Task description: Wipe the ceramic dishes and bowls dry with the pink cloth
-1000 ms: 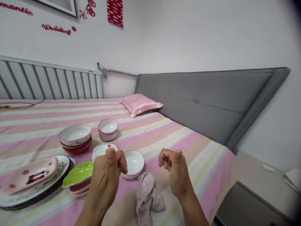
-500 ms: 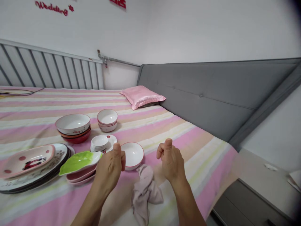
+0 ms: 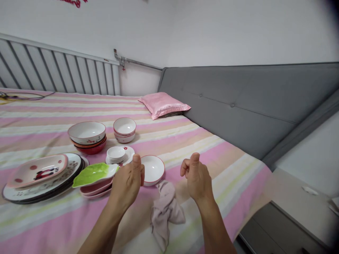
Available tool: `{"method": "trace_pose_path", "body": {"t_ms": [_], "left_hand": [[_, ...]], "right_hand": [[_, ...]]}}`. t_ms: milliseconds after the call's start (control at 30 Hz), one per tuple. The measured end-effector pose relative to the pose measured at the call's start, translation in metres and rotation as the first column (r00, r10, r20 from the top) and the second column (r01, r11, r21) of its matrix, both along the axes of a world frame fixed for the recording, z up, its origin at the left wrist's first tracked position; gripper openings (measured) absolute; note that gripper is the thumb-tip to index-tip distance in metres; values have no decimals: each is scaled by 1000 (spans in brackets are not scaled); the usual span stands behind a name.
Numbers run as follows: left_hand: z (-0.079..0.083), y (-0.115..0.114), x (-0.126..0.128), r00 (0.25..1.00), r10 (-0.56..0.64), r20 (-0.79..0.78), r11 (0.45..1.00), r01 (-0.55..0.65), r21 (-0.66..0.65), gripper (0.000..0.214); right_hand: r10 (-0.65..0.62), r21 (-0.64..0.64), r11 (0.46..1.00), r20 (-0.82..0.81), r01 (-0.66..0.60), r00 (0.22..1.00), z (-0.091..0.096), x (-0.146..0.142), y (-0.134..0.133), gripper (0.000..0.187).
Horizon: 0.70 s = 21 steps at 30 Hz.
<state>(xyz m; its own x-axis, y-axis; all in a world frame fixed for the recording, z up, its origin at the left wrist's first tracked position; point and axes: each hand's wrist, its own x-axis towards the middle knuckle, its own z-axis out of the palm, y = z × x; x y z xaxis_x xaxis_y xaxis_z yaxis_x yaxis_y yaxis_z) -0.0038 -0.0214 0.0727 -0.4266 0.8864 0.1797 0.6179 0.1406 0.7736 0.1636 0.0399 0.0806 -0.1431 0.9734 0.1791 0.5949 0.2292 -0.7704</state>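
Note:
My left hand (image 3: 130, 181) is raised over the bed with its thumb up and fingers curled in, holding nothing. It overlaps the left edge of a white bowl with a red rim (image 3: 153, 170). Thumb up as well, my right hand (image 3: 196, 178) is closed and bare, to the right of that bowl. A crumpled pinkish-grey cloth (image 3: 166, 215) lies between my forearms. Left of my left hand, a green leaf-shaped dish (image 3: 92, 174) rests on pink dishes (image 3: 95, 190). Behind them, small white dishes (image 3: 116, 153) are stacked on a flowered plate (image 3: 129, 152).
Stacked bowls (image 3: 87, 132) and smaller bowls (image 3: 124, 127) stand farther back. At left, a pink-rimmed dish (image 3: 34, 171) tops several plates (image 3: 75, 162). A pink pillow (image 3: 164, 104) lies by the grey headboard (image 3: 238, 91). A radiator (image 3: 60, 70) lines the wall; a nightstand (image 3: 286, 225) is at right.
The view has tilted down and turned a little left, so the dishes appear shifted right and up. Both hands keep the same thumbs-up pose; none of the dishes has moved on the bed.

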Motion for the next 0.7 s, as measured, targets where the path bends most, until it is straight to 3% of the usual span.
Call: {"method": "trace_pose_path", "body": {"t_ms": [267, 700], "left_hand": [[-5, 0, -3, 1000, -11, 9, 1000, 11, 9, 76], [-2, -1, -2, 1000, -25, -14, 999, 25, 19, 74]], "right_hand": [[-21, -28, 999, 101, 24, 995, -3, -2, 2, 82], [-33, -49, 998, 119, 39, 992, -3, -3, 3, 84]]}}
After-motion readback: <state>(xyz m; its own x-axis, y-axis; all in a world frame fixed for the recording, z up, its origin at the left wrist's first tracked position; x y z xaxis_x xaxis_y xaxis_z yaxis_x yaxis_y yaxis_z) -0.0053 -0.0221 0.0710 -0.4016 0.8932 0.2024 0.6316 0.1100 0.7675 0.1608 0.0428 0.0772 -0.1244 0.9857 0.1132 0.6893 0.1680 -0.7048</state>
